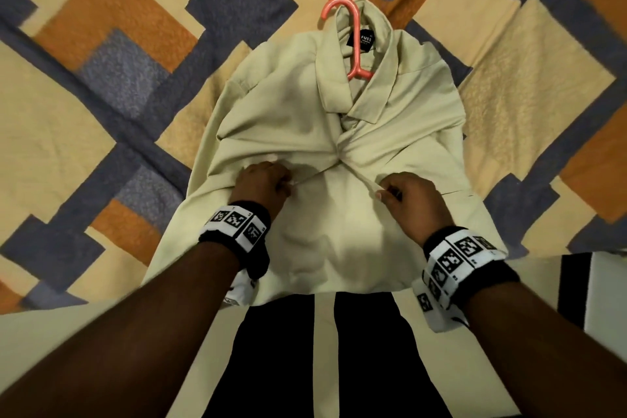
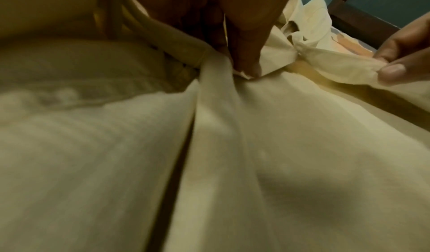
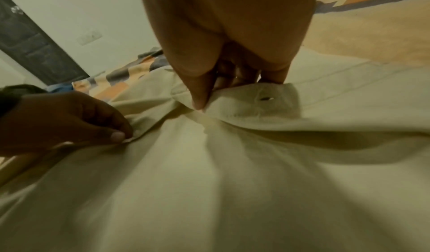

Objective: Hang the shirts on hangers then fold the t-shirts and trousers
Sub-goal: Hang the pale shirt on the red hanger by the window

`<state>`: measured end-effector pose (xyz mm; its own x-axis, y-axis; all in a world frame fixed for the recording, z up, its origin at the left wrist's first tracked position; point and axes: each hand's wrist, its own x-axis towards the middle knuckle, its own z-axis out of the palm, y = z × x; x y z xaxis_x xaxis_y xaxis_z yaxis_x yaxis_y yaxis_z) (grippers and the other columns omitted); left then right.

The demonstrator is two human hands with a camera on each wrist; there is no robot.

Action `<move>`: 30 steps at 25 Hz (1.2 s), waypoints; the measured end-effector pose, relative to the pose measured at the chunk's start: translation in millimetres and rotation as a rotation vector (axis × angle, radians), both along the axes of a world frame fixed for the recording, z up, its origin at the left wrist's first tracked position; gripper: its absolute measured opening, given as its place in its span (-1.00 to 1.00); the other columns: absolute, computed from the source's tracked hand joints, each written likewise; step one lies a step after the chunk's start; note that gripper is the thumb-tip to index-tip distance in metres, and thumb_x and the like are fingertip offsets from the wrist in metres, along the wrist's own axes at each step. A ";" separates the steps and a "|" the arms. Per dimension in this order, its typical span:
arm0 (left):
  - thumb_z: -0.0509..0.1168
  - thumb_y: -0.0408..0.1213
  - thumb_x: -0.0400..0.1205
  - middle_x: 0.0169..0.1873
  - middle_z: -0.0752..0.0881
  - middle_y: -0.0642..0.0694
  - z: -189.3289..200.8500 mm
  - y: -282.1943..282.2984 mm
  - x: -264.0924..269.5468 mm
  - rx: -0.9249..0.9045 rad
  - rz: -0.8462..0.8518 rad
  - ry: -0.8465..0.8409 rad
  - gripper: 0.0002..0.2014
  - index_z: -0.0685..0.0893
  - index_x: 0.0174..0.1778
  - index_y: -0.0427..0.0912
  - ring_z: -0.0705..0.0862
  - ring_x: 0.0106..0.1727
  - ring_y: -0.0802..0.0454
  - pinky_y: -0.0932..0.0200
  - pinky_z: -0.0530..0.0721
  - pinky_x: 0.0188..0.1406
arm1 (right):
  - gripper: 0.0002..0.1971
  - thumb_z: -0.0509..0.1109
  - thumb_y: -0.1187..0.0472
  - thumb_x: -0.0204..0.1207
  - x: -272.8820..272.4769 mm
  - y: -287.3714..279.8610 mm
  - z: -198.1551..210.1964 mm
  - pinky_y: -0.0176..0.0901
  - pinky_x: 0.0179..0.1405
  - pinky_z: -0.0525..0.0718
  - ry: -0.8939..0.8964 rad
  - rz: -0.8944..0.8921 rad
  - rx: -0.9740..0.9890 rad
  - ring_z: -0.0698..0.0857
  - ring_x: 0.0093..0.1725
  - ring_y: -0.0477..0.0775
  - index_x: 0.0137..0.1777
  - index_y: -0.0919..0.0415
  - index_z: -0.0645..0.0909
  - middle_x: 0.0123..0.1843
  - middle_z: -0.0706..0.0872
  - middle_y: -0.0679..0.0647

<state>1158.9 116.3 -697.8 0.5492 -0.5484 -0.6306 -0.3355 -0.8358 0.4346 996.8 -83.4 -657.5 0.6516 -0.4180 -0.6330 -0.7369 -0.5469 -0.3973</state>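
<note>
Across the whole head view lies the patterned bed cover, and at its centre we have the beige shirt spread flat, collar toward the top. The pink hanger sits inside the collar, hook poking out. Our left hand pinches one front edge and our right hand pinches the other, near a buttonhole, likely to button the shirt.
</note>
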 end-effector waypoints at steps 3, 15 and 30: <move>0.31 -0.05 0.60 0.07 0.73 -0.17 -3.9 -6.2 -6.1 0.052 0.031 -0.025 -0.76 0.72 0.11 -0.03 0.64 0.14 -0.25 -0.05 0.53 0.19 | -0.94 0.47 0.26 0.51 6.5 23.0 2.5 -0.20 -0.14 0.51 -0.095 -0.179 0.128 0.62 -0.17 0.04 -0.10 0.24 0.68 -0.20 0.65 0.06; 0.42 -0.05 0.51 -0.23 0.75 0.07 2.3 -17.4 -62.1 -0.062 0.422 0.144 -0.85 0.60 -0.35 0.15 0.71 -0.03 -0.09 -0.16 0.58 0.19 | -0.93 0.54 0.32 0.43 22.9 75.8 -36.5 -0.21 -0.08 0.61 -0.302 -0.556 0.449 0.65 -0.23 -0.19 -0.12 0.18 0.73 -0.27 0.69 -0.16; 0.38 -0.28 0.59 -0.10 0.80 -0.16 -12.0 -11.3 -91.8 -0.257 0.761 0.250 -0.84 0.77 0.02 -0.23 0.75 -0.01 -0.06 0.09 0.67 0.13 | -0.86 0.51 0.40 0.44 3.1 79.3 -59.8 -0.09 -0.27 0.73 -0.202 -0.637 0.597 0.72 -0.34 0.04 -0.25 0.16 0.70 -0.32 0.73 0.27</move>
